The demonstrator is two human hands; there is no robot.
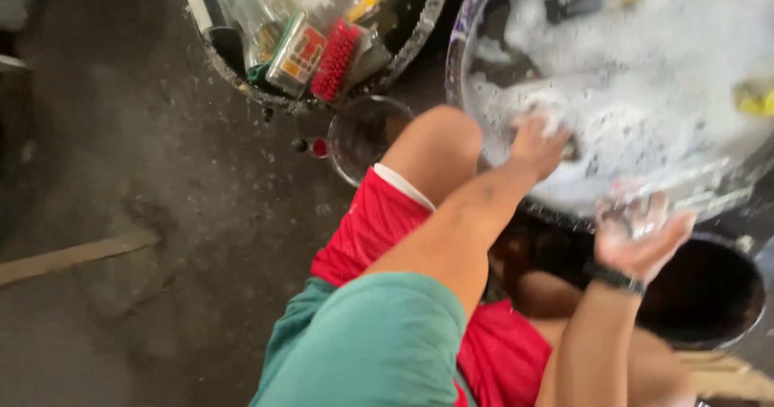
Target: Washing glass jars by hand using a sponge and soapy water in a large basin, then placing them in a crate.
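Note:
A wide metal basin (463, 44) full of white soap foam (669, 60) stands in front of me at the upper right. My left hand (536, 145) reaches into the foam at the basin's near side, fingers curled and partly covered in suds; whether it holds something is hidden. My right hand (641, 230), with a dark band on the wrist, hovers just outside the basin's near rim, palm up and fingers spread, wet with foam. My bare knee (439, 145) and red shorts (371, 230) lie below the left arm.
A second round tub (419, 28) at the top holds a red scrub brush (334, 60), bottles and packets. A clear glass bowl (363, 133) sits by my knee. A dark round pot (709, 294) is at the lower right. A yellow sponge (754, 97) floats in the foam. The wet concrete floor (145, 173) has a wooden strip (72, 255).

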